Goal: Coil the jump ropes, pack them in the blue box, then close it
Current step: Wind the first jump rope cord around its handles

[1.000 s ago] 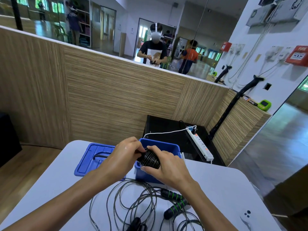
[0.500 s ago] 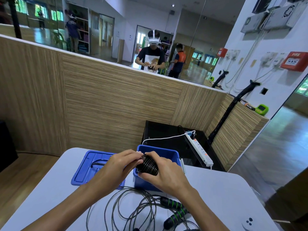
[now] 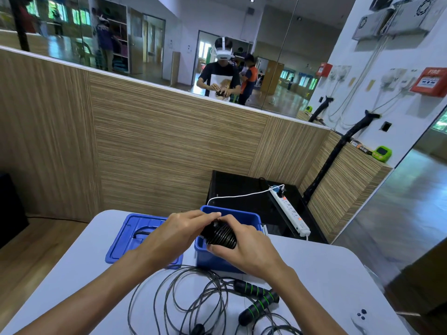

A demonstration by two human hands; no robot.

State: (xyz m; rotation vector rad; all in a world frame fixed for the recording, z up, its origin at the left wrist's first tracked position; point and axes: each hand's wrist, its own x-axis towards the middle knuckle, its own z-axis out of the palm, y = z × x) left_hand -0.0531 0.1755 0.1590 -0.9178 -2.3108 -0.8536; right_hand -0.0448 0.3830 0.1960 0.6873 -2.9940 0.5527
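Coiled rope [image 3: 221, 235] held over near rim of blue box [image 3: 251, 220], at table's far edge. Left hand [image 3: 174, 234] curled round its left end, right hand [image 3: 244, 247] gripping from right and below. Likely light, springy, apt to unwind; best clamped across the turns. Loose rope [image 3: 183, 296] and green-banded handles [image 3: 258, 303] sprawled toward near edge, below wrists. Lid [image 3: 125, 240] left of box.

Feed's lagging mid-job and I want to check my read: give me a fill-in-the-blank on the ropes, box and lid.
1. Both hands hold a coiled black jump rope above the open ____ box.
2. The box's lid lies on the table to the ____ of the box.
3. The loose rope's handles have ____ bands.

Missing words: blue; left; green
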